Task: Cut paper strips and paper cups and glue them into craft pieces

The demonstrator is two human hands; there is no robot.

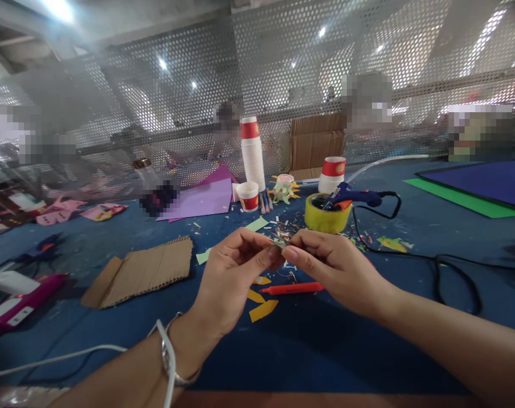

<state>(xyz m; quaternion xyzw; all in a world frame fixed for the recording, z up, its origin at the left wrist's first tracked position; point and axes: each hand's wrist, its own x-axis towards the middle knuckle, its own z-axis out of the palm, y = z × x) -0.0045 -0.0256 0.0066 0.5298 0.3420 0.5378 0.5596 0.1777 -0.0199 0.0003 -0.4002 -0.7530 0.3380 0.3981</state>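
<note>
Perforated screening (176, 102) rises behind one yellow tape roll (325, 222) on a blue tabletop (325, 357). Before the roll, the left hand (232, 272) and right hand (346, 272) angle inward; in front of it lie one red marker (295, 288) and three orange scraps (264, 310); at its front left, both hands pinch one small thin piece (278, 245).

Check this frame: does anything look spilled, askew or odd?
Small multicoloured paper scraps litter the middle of the blue tabletop, looking like uncleared clippings. The blue glue gun rests tilted on the round yellow tape roll, an improvised-looking perch.
</note>
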